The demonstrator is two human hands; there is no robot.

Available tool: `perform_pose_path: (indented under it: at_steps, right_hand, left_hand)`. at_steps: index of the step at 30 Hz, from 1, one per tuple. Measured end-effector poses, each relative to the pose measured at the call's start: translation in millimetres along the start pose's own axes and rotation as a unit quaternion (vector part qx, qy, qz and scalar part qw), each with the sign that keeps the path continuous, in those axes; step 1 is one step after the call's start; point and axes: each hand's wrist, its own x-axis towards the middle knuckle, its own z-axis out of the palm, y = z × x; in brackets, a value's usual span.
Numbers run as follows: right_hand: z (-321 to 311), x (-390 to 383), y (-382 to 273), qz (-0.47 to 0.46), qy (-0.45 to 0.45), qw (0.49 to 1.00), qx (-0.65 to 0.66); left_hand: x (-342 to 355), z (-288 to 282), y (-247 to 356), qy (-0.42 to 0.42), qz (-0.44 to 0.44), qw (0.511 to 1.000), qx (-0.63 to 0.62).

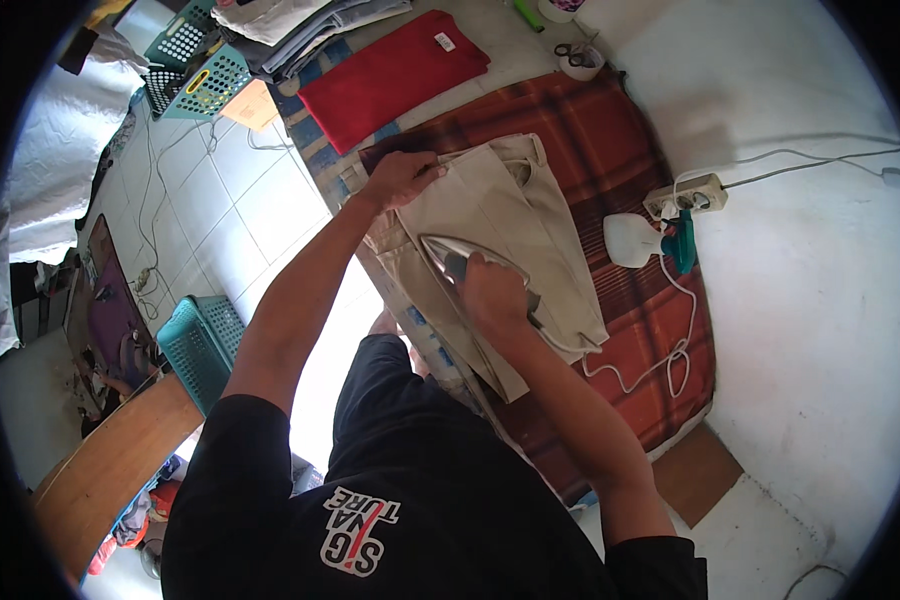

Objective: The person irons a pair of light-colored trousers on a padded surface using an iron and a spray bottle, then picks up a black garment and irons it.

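Beige trousers [560, 260] lie folded on a red plaid cloth [660, 350]. My left hand [402, 180] holds their upper left edge, with its fingers closed on the fabric. My right hand [495, 290] is wrapped round the handle of an iron [440, 244], whose soleplate rests on the trousers below my left hand, tip pointing up and left. The iron's white cord trails right over the plaid cloth. A folded red cloth [390, 80] lies just beyond the trousers.
A white-and-green spray bottle [630, 240] stands by a power strip [700, 192] along the right wall. Scissors sit in a white cup [580, 65] at the back. Folded clothes [310, 25], green baskets [200, 80] and a teal basket [190, 350] are at left, beside the tiled floor.
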Motion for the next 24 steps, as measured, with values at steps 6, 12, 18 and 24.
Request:
perform_pose_path:
  at_steps: [6,12,18,24]
  right_hand:
    - [-28,25,-3,0.064,0.029,0.997,0.007]
    - [-20,31,-14,0.016,-0.022,1.0,0.014]
    - [-32,59,-10,-0.008,0.035,0.999,0.029]
    - [-14,14,6,-0.016,0.008,1.0,0.015]
  left_hand:
    - [-3,-7,5,-0.026,-0.035,0.998,-0.04]
    - [-1,-1,-3,-0.027,0.015,0.999,-0.015]
    - [0,-10,3,0.015,0.002,1.0,-0.025]
    - [-24,6,14,0.067,0.011,0.997,0.033]
